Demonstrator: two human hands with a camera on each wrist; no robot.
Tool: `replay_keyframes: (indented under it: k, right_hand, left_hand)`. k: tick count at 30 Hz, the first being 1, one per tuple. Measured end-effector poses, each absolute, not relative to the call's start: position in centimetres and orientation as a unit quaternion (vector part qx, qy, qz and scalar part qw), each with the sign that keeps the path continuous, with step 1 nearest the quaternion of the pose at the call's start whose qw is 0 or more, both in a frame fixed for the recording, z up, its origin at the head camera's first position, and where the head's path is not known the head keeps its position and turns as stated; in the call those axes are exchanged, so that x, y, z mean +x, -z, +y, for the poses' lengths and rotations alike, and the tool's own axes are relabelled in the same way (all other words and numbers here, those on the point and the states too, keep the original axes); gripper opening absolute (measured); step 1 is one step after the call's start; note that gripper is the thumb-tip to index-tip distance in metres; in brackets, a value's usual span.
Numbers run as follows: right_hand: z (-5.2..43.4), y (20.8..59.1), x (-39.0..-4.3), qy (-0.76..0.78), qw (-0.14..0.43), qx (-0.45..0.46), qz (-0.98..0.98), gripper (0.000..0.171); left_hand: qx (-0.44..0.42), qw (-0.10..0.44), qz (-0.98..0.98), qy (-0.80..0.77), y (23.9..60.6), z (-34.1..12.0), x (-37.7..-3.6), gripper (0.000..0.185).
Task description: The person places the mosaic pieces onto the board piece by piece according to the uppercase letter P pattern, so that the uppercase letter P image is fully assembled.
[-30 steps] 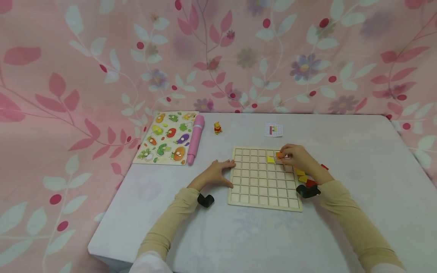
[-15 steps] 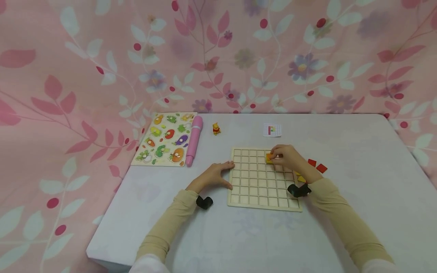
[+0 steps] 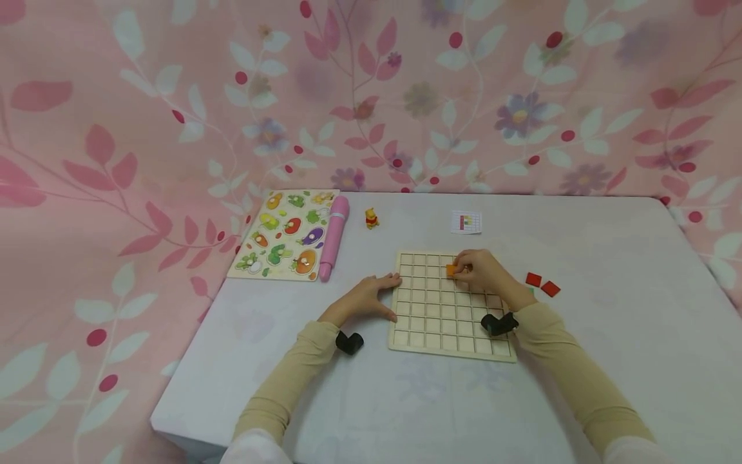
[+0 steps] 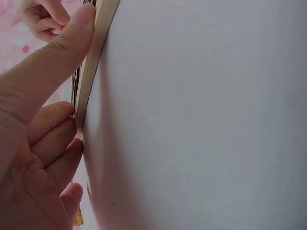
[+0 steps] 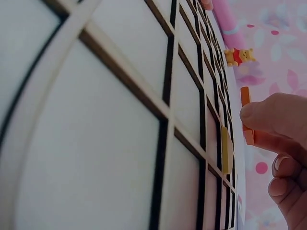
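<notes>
Pinching a small flat orange tile [image 3: 451,269] between thumb and fingertips, the right hand [image 3: 481,270] sits over the upper middle of the wooden grid board [image 3: 426,322], just right of centre in the head view. In the right wrist view the tile [image 5: 246,115] stands on edge, thin and square-cut, held above the board's [image 5: 120,86] pale slats, and a yellow tile [image 5: 226,149] lies flat in a cell just beside it. That board is a light plywood square cut into many small square cells with dark gaps between the ribs.

At the board's left edge the left hand [image 3: 365,298] rests, thumb laid straight along the rim and fingers loosely bent against the side; nothing is clamped in it. The left wrist view shows this thumb [image 4: 57,52] pressed on the thin wooden edge [image 4: 93,62].

Two red square tiles [image 3: 542,284] lie on the smooth pale grey table [image 3: 608,309] to the right of the board, apart from it. Near the top of the table lies a small printed card [image 3: 466,222] with a coloured grid. At upper left lies a wooden peg puzzle [image 3: 284,233] with painted vegetable shapes, a pink rounded cylinder pen [image 3: 334,236] touching its right side, and a small yellow bear figure [image 3: 371,218] near that. Floral pink cloth [image 3: 371,96] hangs behind
</notes>
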State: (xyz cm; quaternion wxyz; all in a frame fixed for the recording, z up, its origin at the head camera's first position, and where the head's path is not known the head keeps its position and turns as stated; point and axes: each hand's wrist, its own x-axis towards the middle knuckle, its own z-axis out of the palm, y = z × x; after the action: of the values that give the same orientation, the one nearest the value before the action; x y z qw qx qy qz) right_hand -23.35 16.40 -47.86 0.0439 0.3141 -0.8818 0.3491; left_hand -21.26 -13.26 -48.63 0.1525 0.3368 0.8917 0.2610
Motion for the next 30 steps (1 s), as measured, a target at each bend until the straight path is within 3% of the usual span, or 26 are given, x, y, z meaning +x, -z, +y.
replay_keyframes:
  k: [14,22,30]
  right_hand:
    - [15.55,48.65,-24.21,-0.348,0.044,0.338,-0.873,0.01]
    - [15.74,48.71,-23.58,-0.325,0.012,0.319,-0.89,0.003]
    - [15.41,48.46,-23.46,-0.311,0.03,0.332,-0.89,0.001]
  left_hand:
    - [0.35,0.146,0.888,-0.259,48.35,-13.52,-21.84,0.085]
    - [0.341,0.178,0.886,-0.26,48.6,-12.88,-21.5,0.085]
    - [0.328,0.188,0.895,-0.238,47.94,-12.82,-21.35,0.085]
